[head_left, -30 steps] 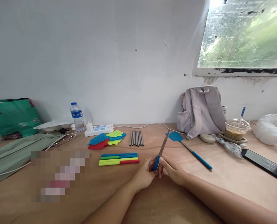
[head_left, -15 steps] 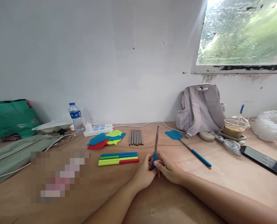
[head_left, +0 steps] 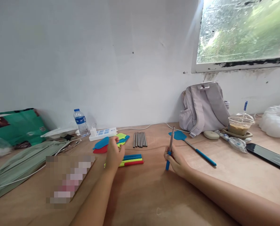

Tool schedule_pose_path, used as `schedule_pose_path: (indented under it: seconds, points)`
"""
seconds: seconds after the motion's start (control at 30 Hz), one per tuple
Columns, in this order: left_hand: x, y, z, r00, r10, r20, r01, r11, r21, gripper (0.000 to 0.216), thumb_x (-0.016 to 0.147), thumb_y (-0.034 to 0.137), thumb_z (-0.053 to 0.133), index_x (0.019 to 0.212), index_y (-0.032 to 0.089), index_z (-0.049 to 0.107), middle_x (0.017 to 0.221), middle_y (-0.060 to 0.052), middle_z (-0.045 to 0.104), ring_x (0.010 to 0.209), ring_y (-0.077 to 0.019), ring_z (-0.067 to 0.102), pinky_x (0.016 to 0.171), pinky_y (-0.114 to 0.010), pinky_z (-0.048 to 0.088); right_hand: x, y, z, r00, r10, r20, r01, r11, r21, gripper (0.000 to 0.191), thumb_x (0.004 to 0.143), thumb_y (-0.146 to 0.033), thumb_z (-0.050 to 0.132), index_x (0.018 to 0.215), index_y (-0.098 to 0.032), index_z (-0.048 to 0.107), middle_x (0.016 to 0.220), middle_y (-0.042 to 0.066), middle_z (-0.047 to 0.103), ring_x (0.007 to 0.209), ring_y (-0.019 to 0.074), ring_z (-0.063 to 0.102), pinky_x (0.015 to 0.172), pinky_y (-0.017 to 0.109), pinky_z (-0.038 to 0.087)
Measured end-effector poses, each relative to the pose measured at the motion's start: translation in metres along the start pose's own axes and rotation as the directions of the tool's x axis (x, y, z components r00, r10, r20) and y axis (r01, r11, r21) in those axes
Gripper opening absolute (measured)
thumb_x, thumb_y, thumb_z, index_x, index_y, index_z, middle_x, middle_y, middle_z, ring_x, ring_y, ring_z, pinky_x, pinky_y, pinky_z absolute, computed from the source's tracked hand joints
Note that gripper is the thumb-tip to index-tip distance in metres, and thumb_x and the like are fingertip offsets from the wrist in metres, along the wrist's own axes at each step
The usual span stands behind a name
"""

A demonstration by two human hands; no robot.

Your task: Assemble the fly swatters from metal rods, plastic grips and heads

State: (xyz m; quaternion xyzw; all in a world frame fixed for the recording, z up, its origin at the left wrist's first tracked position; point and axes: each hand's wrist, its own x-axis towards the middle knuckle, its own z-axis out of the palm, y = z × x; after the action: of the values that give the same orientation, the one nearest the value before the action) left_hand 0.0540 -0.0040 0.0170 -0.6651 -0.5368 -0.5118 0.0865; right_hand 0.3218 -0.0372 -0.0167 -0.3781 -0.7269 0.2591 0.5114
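Note:
My right hand point(head_left: 176, 160) is closed round a blue handle with a metal rod point(head_left: 170, 148) sticking up from it, held upright on the wooden table point(head_left: 154, 194). My left hand point(head_left: 114, 153) has reached out to the left and hovers over the coloured handles point(head_left: 131, 159), just in front of the pile of blue, red and yellow-green flat heads point(head_left: 107, 142). Its fingers are loosely curled and I cannot see anything in them. A row of several metal rods point(head_left: 140, 139) lies behind the handles. An assembled blue swatter point(head_left: 191, 147) lies to the right.
At the back stand a water bottle point(head_left: 80, 121), a white power strip point(head_left: 102, 133) and a pale backpack point(head_left: 204, 106). A drink cup point(head_left: 240, 126) and a dark phone point(head_left: 269, 156) lie at the right. Green cloth point(head_left: 17, 157) and a green bag point(head_left: 14, 125) fill the left.
My left hand has let go of the blue handle and moved left to the coloured handles. My right hand keeps the handle with its rod and has shifted slightly right.

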Motion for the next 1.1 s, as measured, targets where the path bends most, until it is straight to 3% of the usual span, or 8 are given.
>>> schedule_pose_path:
  seconds: [0.07, 0.17, 0.3, 0.43, 0.63, 0.87, 1.1]
  points:
    - [0.007, -0.031, -0.005, 0.998, -0.056, -0.015, 0.057, 0.985, 0.164, 0.028, 0.072, 0.01, 0.039, 0.099, 0.012, 0.039, 0.097, -0.013, 0.046, 0.1, -0.0264, 0.047, 0.089, -0.041, 0.04, 0.001, 0.002, -0.002, 1.0, -0.013, -0.018, 0.013, 1.0, -0.011, 0.006, 0.084, -0.024, 0.037, 0.078, -0.022, 0.038, 0.063, -0.003, 0.048, 0.056, 0.0122, 0.045, 0.056, 0.025, 0.037]
    - [0.009, -0.066, -0.006, 0.984, -0.178, 0.014, 0.168, 0.947, 0.273, 0.037, 0.069, 0.008, 0.04, 0.107, 0.008, 0.037, 0.105, -0.017, 0.046, 0.109, -0.0304, 0.044, 0.093, -0.044, 0.037, 0.002, 0.006, -0.004, 0.998, -0.058, -0.016, 0.058, 0.998, -0.016, 0.023, 0.089, -0.034, 0.029, 0.074, -0.022, 0.041, 0.061, -0.002, 0.048, 0.054, 0.0125, 0.045, 0.052, 0.025, 0.036]
    - [0.009, -0.089, -0.002, 0.981, -0.164, 0.101, 0.128, 0.946, 0.298, 0.053, 0.071, 0.012, 0.041, 0.121, 0.004, 0.026, 0.121, -0.022, 0.041, 0.12, -0.0321, 0.036, 0.099, -0.044, 0.032, 0.001, 0.008, -0.006, 0.988, -0.145, 0.045, 0.148, 0.987, -0.065, 0.044, 0.091, -0.044, 0.019, 0.065, -0.021, 0.046, 0.06, 0.002, 0.052, 0.054, 0.0134, 0.048, 0.054, 0.026, 0.038]
    - [0.011, -0.097, -0.004, 0.961, -0.232, 0.15, 0.191, 0.95, 0.246, 0.054, 0.074, 0.014, 0.037, 0.125, 0.004, 0.022, 0.126, -0.021, 0.039, 0.123, -0.0294, 0.035, 0.1, -0.043, 0.031, 0.001, 0.001, -0.009, 0.973, -0.177, 0.147, 0.203, 0.962, -0.184, 0.046, 0.091, -0.045, 0.021, 0.067, -0.02, 0.052, 0.059, 0.002, 0.054, 0.054, 0.0131, 0.05, 0.057, 0.026, 0.038]
    - [0.012, -0.1, -0.01, 0.858, -0.441, 0.263, 0.38, 0.89, 0.254, 0.057, 0.075, 0.018, 0.037, 0.128, 0.004, 0.021, 0.129, -0.024, 0.036, 0.124, -0.0317, 0.034, 0.099, -0.044, 0.031, 0.002, -0.002, -0.012, 0.985, -0.136, 0.104, 0.154, 0.97, -0.188, 0.045, 0.09, -0.045, 0.024, 0.07, -0.02, 0.056, 0.057, 0.001, 0.055, 0.05, 0.0121, 0.05, 0.051, 0.023, 0.037]
    - [0.01, -0.113, -0.006, 0.872, -0.4, 0.282, 0.344, 0.911, 0.229, 0.06, 0.071, 0.017, 0.041, 0.128, 0.007, 0.023, 0.125, -0.021, 0.043, 0.122, -0.0296, 0.037, 0.099, -0.045, 0.032, 0.005, 0.003, -0.014, 0.993, -0.096, 0.068, 0.107, 0.978, -0.182, 0.046, 0.09, -0.047, 0.024, 0.068, -0.02, 0.055, 0.061, 0.001, 0.058, 0.05, 0.0119, 0.05, 0.051, 0.024, 0.037]
    - [0.012, -0.108, -0.012, 0.884, -0.382, 0.269, 0.333, 0.919, 0.21, 0.051, 0.078, 0.017, 0.035, 0.126, 0.005, 0.024, 0.122, -0.023, 0.046, 0.118, -0.0257, 0.044, 0.097, -0.041, 0.036, 0.005, 0.001, -0.015, 0.987, -0.119, 0.105, 0.143, 0.952, -0.272, 0.043, 0.091, -0.042, 0.023, 0.069, -0.02, 0.052, 0.06, 0.0, 0.057, 0.049, 0.0117, 0.05, 0.054, 0.024, 0.036]
